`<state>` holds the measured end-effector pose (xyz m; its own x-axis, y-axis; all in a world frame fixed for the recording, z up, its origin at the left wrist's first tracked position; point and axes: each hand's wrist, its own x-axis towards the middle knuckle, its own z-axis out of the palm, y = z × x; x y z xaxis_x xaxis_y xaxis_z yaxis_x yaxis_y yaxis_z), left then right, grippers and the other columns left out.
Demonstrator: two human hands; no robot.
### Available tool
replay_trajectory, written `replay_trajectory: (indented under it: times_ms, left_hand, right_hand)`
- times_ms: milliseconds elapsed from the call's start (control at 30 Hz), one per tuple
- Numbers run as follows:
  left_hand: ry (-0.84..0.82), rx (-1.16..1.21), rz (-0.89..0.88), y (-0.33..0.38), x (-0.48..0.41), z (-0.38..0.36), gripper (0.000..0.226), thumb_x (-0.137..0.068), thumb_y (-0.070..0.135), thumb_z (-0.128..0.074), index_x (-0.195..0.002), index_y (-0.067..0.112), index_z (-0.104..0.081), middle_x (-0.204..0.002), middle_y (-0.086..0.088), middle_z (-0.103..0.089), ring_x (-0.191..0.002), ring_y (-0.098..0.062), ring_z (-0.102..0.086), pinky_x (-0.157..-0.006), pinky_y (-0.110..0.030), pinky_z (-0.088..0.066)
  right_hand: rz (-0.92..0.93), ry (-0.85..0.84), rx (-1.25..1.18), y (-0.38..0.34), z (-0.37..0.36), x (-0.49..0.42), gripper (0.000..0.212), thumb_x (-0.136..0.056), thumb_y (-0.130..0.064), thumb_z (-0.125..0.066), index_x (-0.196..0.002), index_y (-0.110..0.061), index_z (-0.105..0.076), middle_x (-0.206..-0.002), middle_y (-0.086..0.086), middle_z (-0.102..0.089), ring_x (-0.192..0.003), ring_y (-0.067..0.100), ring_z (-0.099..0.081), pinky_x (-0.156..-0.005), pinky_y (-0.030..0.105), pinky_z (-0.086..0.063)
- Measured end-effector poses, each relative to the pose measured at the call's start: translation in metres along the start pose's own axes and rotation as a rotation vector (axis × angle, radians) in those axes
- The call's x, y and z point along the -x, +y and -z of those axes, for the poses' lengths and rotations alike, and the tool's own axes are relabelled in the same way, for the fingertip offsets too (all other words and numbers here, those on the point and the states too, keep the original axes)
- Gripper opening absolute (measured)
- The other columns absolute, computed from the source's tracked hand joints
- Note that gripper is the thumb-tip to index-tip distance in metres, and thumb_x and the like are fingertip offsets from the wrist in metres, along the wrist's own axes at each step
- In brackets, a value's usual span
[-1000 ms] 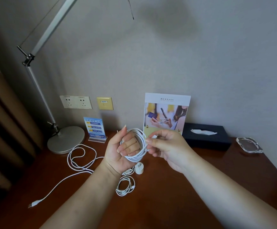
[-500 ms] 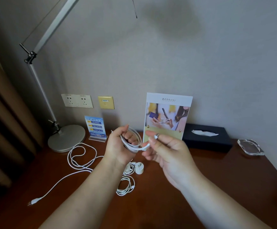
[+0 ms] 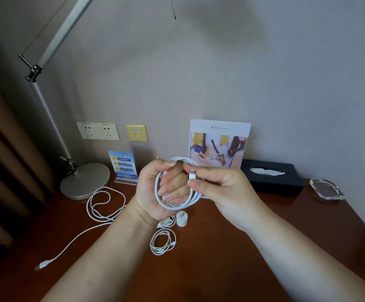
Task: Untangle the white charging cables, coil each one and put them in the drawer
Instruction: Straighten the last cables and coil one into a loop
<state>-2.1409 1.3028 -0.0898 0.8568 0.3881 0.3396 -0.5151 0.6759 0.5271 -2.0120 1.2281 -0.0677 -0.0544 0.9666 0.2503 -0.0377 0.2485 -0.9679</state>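
My left hand grips a coiled white cable, its loops wound round my curled fingers above the desk. My right hand pinches that cable's white plug end between thumb and forefinger, right beside the coil. A long loose white cable sprawls on the wooden desk at the left, its plug near the front left. A small coiled white cable lies on the desk under my left wrist, next to a white charger plug. No drawer is in view.
A desk lamp base stands back left, with a blue sign card beside it. A picture card leans on the wall. A black tissue box and a glass ashtray sit back right. Wall sockets are above the desk.
My left hand's fingers have curled tighter round the coil. My right hand has brought the plug end up against the coil, and both hands sit slightly closer to me.
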Motion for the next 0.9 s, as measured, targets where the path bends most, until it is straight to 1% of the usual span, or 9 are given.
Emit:
replay_trajectory:
  times_ms: [100, 200, 300, 367, 433, 567, 733, 833, 900]
  left_hand:
    - [0.141, -0.098, -0.003, -0.003, -0.004, -0.005, 0.035, -0.082, 0.017, -0.061, -0.051, 0.000, -0.057, -0.042, -0.011, -0.057, -0.038, -0.019, -0.055, -0.049, -0.023, -0.048]
    - [0.485, -0.394, -0.009, -0.004, -0.004, -0.007, 0.041, -0.059, 0.032, -0.083, -0.049, 0.003, -0.055, -0.042, -0.010, -0.053, -0.040, -0.019, -0.053, -0.050, -0.023, -0.048]
    - [0.754, -0.730, -0.111, -0.009, -0.008, -0.016, 0.042, -0.064, 0.037, -0.080, -0.051, 0.006, -0.055, -0.049, -0.008, -0.051, -0.047, -0.018, -0.047, -0.052, -0.025, -0.041]
    - [0.842, -0.883, -0.208, -0.015, -0.013, -0.024, 0.042, -0.072, 0.037, -0.071, -0.053, 0.004, -0.053, -0.047, -0.006, -0.046, -0.042, -0.012, -0.042, -0.047, -0.021, -0.037]
    - [0.858, -0.965, -0.280, -0.019, -0.017, -0.029, 0.038, -0.082, 0.028, -0.065, -0.057, 0.001, -0.054, -0.045, -0.002, -0.047, -0.039, -0.006, -0.042, -0.043, -0.015, -0.036]
    - [0.825, -1.097, -0.346, -0.024, -0.016, -0.027, 0.033, -0.086, 0.019, -0.062, -0.055, 0.010, -0.058, -0.040, 0.010, -0.052, -0.040, 0.000, -0.047, -0.045, -0.012, -0.038]
    - [0.737, -1.095, -0.301, -0.030, -0.014, -0.027, 0.033, -0.081, 0.024, -0.063, -0.048, 0.024, -0.067, -0.051, 0.007, -0.064, -0.050, -0.003, -0.060, -0.052, -0.015, -0.045]
    - [0.719, -1.088, -0.258, -0.032, -0.014, -0.025, 0.041, -0.087, 0.019, -0.060, -0.047, 0.025, -0.067, -0.049, 0.007, -0.063, -0.049, -0.002, -0.059, -0.052, -0.014, -0.044]
    - [0.731, -1.064, -0.230, -0.033, -0.013, -0.024, 0.044, -0.089, 0.020, -0.057, -0.046, 0.024, -0.067, -0.049, 0.006, -0.063, -0.050, -0.003, -0.060, -0.053, -0.014, -0.045]
  right_hand:
    - [0.029, 0.125, 0.036, 0.004, 0.006, -0.001, 0.027, -0.074, 0.001, -0.069, -0.094, -0.017, -0.072, -0.091, -0.004, -0.074, -0.095, 0.014, -0.067, -0.092, 0.033, -0.053]
    - [0.075, 0.182, 0.099, 0.006, 0.012, 0.001, 0.029, -0.067, -0.011, -0.074, -0.095, -0.019, -0.074, -0.097, 0.003, -0.074, -0.099, 0.021, -0.068, -0.092, 0.036, -0.053]
    - [0.114, 0.212, 0.205, 0.005, 0.018, 0.002, 0.038, -0.074, -0.002, -0.073, -0.097, -0.032, -0.072, -0.102, -0.014, -0.072, -0.107, 0.007, -0.064, -0.093, 0.024, -0.049]
    - [0.135, 0.258, 0.285, 0.005, 0.020, 0.003, 0.045, -0.076, -0.001, -0.073, -0.095, -0.042, -0.072, -0.105, -0.016, -0.071, -0.110, 0.006, -0.062, -0.098, 0.029, -0.047]
    - [0.145, 0.308, 0.320, 0.006, 0.021, 0.004, 0.046, -0.075, 0.000, -0.074, -0.092, -0.043, -0.068, -0.099, -0.010, -0.073, -0.101, 0.009, -0.066, -0.093, 0.034, -0.052]
    - [-0.006, 0.374, 0.284, 0.003, 0.025, 0.001, 0.050, -0.069, 0.004, -0.077, -0.088, -0.026, -0.041, -0.077, 0.006, -0.073, -0.073, 0.025, -0.071, -0.073, 0.039, -0.056]
    - [-0.308, 0.098, 0.267, -0.004, 0.036, -0.007, 0.021, -0.072, 0.000, -0.075, -0.090, -0.010, -0.068, -0.083, 0.009, -0.073, -0.083, 0.022, -0.071, -0.087, 0.044, -0.054]
    - [-0.332, 0.107, 0.478, -0.002, 0.034, -0.011, 0.010, -0.077, -0.011, -0.069, -0.086, -0.014, -0.070, -0.088, 0.013, -0.071, -0.089, 0.027, -0.068, -0.089, 0.047, -0.051]
    - [-0.315, 0.144, 0.615, -0.001, 0.031, -0.012, 0.012, -0.081, -0.015, -0.064, -0.092, -0.020, -0.065, -0.085, 0.004, -0.069, -0.084, 0.021, -0.067, -0.080, 0.038, -0.052]
